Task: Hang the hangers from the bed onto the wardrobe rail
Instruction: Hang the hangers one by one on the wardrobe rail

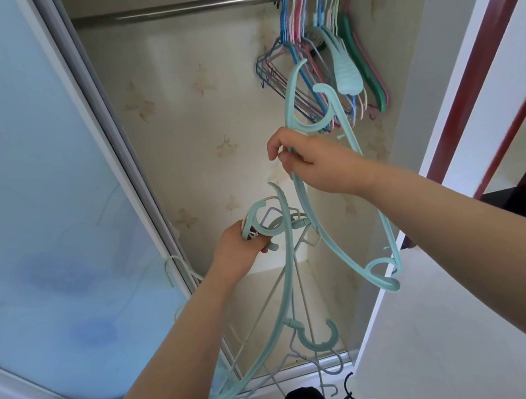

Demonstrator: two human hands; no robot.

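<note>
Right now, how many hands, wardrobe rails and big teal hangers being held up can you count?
Hands: 2, left hand and right hand
Wardrobe rail: 1
Big teal hangers in the hands: 2, one in the right, one in the left
Total: 5
The hangers bunched on the rail overlap too much to count.

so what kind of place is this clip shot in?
Most likely a bedroom wardrobe at home, seen from just outside it. A metal rail spans the top with coloured hangers bunched at one end, a sliding door stands alongside, and both hands hold more hangers.
</note>
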